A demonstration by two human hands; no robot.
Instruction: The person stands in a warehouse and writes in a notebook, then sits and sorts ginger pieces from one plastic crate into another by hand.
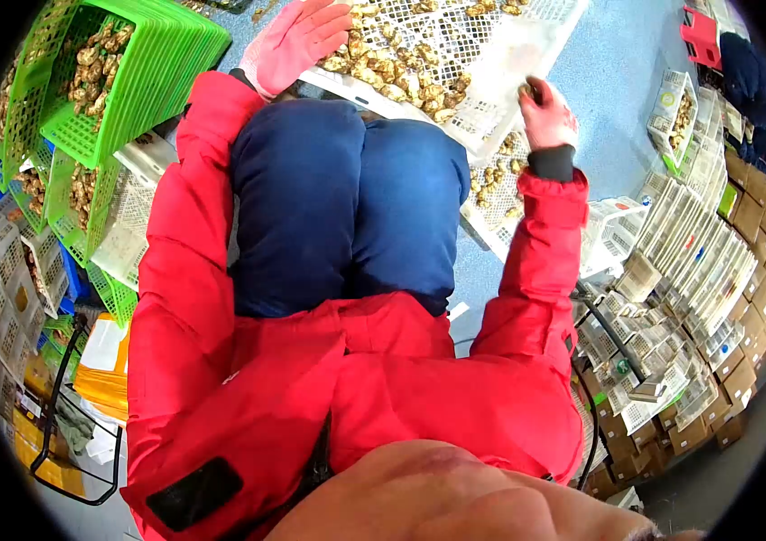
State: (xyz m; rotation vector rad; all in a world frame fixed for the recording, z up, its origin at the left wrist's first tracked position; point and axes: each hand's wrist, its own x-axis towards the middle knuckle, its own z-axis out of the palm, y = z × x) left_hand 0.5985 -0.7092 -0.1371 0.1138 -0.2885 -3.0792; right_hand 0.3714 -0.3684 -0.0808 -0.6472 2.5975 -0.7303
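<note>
My left hand (pixel 297 45), in a pink glove, lies flat with fingers extended at the left edge of a white mesh tray (pixel 415 36). Knobbly brown-and-cream bulbs or tubers (pixel 401 79) are heaped in that tray, close to my fingertips. My right hand (pixel 547 117), also gloved in pink with dark fingertips, is closed beside the pale translucent wall of a white container (pixel 505 90). What sits between its fingers, if anything, I cannot make out. Below that wall, a second white tray (pixel 491 230) holds smaller bulbs (pixel 491 185).
Nested green crates (pixel 162 81) with more bulbs stand on the left. White crates (pixel 613 234) and stacked white trays (pixel 690 257) are on the right, with cardboard boxes (pixel 762 270) behind. Another person (pixel 753 86) is at the upper right, near a red stool (pixel 701 38).
</note>
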